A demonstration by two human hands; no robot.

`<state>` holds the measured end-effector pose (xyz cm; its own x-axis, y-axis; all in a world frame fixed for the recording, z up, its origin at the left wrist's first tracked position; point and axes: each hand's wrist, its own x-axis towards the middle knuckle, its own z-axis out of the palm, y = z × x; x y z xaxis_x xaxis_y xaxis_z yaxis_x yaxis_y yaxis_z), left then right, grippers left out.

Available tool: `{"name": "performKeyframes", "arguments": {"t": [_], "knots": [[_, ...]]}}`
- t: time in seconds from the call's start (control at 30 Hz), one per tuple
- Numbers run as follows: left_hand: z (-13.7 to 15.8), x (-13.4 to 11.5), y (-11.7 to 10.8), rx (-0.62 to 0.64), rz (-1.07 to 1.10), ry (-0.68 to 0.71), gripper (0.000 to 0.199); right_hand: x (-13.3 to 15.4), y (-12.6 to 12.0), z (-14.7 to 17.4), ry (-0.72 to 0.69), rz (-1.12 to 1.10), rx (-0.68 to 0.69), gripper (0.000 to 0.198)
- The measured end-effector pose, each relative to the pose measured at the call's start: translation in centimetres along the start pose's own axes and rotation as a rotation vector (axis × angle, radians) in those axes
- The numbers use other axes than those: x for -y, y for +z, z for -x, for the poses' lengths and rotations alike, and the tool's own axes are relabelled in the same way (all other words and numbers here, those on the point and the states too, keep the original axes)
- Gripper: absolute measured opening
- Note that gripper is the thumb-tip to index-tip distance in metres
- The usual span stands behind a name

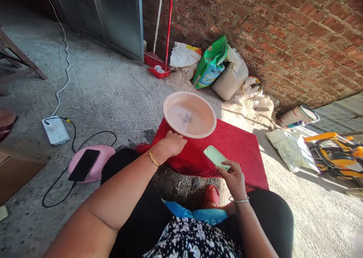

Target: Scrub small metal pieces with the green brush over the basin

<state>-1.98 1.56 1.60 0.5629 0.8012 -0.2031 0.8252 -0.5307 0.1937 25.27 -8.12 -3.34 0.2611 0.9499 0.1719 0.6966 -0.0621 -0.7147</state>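
Observation:
A pink plastic basin [208,127] stands on a red cloth [241,140], with some small dark bits lying on its bottom. At its near left rim is my left hand [171,146], knuckles up and fingers curled down. Their tips are hidden, so I cannot tell whether they grip the rim, the cloth or something small. My right hand [235,178] is closed on one end of a pale green, flat rectangular case [214,156] with a small hole near its far corner. This case is held above the cloth, to the right of the basin and apart from it.
A phone [84,165] lies on a pink stool [104,159], near a cable and a power strip [56,130]. Sacks [211,67] and a red dustpan [159,72] stand by the brick wall. Right: a bucket [297,116] and yellow toy digger [336,154].

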Motion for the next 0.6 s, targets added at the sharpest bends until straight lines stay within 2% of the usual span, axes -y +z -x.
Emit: {"name": "performKeyframes", "arguments": {"t": [0.1, 0.23, 0.33, 0.43, 0.6], "knots": [[0.1, 0.0, 0.0, 0.015, -0.002, -0.007, 0.031, 1.8, 1.3, -0.2, -0.034, -0.081, 0.082, 0.04], [0.2, 0.1, -0.3, 0.034, 0.0, -0.025, 0.033, 4.5, 4.7, -0.9, -0.124, -0.17, 0.224, 0.035], [0.3, 0.3, -0.5, 0.047, 0.003, -0.046, 0.032, 4.7, 6.2, -1.8, -0.159, -0.189, 0.271, 0.036], [0.3, 0.3, -0.7, 0.054, 0.013, -0.054, 0.033, 3.0, 5.7, -2.7, -0.122, -0.156, 0.235, 0.042], [0.2, 0.3, -0.6, 0.053, 0.021, -0.047, 0.032, -0.9, 2.1, -2.7, 0.055, -0.083, 0.078, 0.054]]}}
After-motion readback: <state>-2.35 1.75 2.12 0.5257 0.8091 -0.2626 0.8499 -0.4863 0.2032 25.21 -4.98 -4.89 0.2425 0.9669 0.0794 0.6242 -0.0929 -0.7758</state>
